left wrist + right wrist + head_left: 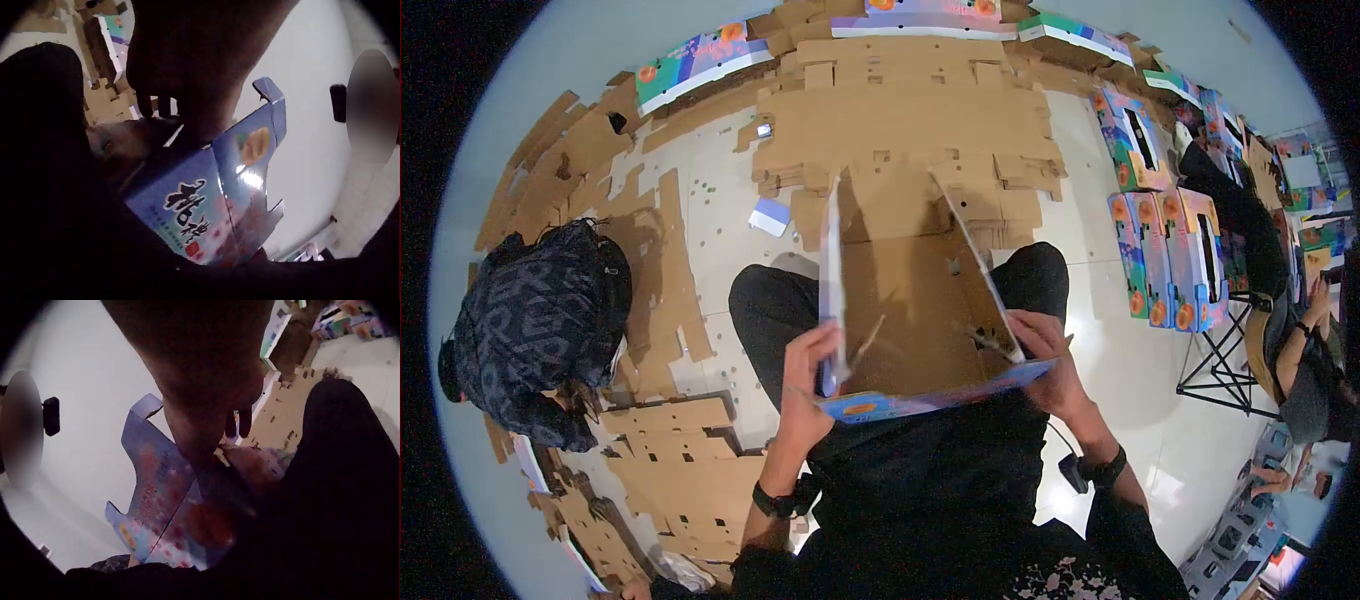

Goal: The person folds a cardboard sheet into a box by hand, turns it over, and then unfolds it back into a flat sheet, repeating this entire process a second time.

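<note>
A partly folded cardboard box [915, 320] sits over the person's lap between the knees, its plain brown inside facing up. Its outside is printed blue with fruit, and dark characters show on the printed panel [181, 219] in the left wrist view. At the near left corner, the left hand [808, 380] grips the side wall and near panel. Opposite it, the right hand [1048, 362] holds the near right corner, thumb toward the inside. Small flaps stand up inside near both corners. In the right wrist view a cut-out end flap [147, 481] sticks out below the right hand.
Flat brown cardboard sheets [900, 110] cover the floor ahead. Finished printed boxes [1165, 260] stand at the right near a black folding stool [1225, 365]. A person in a dark patterned jacket [540, 330] bends down at the left; another sits far right.
</note>
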`<state>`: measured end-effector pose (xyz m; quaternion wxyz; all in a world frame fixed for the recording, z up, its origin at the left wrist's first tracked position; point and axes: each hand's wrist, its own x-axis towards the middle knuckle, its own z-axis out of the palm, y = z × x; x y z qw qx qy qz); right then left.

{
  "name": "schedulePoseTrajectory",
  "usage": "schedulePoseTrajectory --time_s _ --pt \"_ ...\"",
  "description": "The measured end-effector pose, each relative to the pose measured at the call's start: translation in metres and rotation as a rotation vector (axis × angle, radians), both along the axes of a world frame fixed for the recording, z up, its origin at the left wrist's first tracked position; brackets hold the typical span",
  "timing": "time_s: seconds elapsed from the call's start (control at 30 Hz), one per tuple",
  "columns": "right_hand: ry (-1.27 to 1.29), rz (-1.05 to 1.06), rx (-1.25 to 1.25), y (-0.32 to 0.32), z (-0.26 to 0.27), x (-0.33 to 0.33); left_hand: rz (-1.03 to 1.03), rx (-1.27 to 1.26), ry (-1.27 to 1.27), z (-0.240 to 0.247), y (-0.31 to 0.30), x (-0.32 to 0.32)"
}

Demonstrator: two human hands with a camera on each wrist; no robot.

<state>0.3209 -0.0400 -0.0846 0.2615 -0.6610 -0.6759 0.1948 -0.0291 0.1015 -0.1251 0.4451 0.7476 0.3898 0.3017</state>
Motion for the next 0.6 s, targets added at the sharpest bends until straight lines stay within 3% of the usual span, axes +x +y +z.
schedulePoseTrajectory --time_s 0.1,0.13,0.37,0.6 --pt "0.098 0.161 -0.082 0.006 0.029 0.003 -0.364 0.253 0.017 0.029 0.008 0.006" --pt "0.122 0.2 -0.126 0.007 0.042 0.004 -0.411 0.216 0.115 0.035 0.006 0.002" --pt "0.087 0.446 -0.276 0.012 0.044 0.011 -0.675 0.138 0.285 0.049 0.023 0.014" --pt "-0.067 0.354 -0.229 0.016 0.022 -0.011 -0.724 0.081 0.272 0.051 0.031 0.014"
